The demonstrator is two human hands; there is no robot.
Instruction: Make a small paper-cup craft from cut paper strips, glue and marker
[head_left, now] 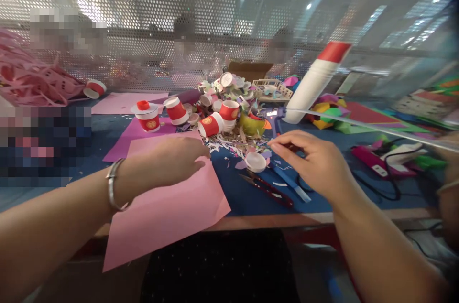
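Observation:
My left hand [168, 159], with a metal bracelet at the wrist, hovers over a pink paper sheet [168, 217]. Its fingers curl loosely, the thumb a little apart, and nothing shows in them. Thumb and forefinger of my right hand [308, 157] are pressed together in a pinch; anything between them is too small to make out. Just left of those fingertips lies a small white paper cup piece [256, 162] on paper scraps. Below it are dark red-handled snips [274, 193] and a blue craft knife [292, 181]. A purple-blue glue gun [272, 119] stands behind the right fingertips.
Red-and-white paper cups [175, 111] stand and lie around a scrap pile [233, 90]. A tall cup stack [315, 83] leans at the back right. Pink strips [32, 73] heap at left; a magenta power strip [382, 162] with cables lies right. Another person's arm [450, 188] shows at the right edge.

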